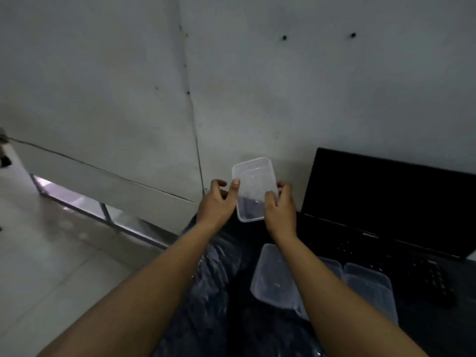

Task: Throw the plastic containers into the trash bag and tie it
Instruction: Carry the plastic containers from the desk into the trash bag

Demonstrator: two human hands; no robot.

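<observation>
Head view, nearest: we see our two forearms reaching forward over the black trash bag (219, 292), which lies spread out and crumpled beneath them, its mouth not clearly visible.
Waiting containers: a clear plastic tub (273, 276) lies tilted just right of the bag, with two more (368, 287) beside it near the laptop (386, 202); all look empty, though the dim light hides detail.
Held container: we hold one clear rectangular container (253, 188) up in front of us, above the bag's far end; nothing shows inside it.
Left hand: our left hand (217, 202) pinches the container's left rim, thumb on the edge.
Right hand: our right hand (279, 204) grasps the right rim, fingers curled over it.
Progress: we judge the task barely begun, since we cannot tell whether any container is inside the bag, at least four remain outside, and the bag is untied.
</observation>
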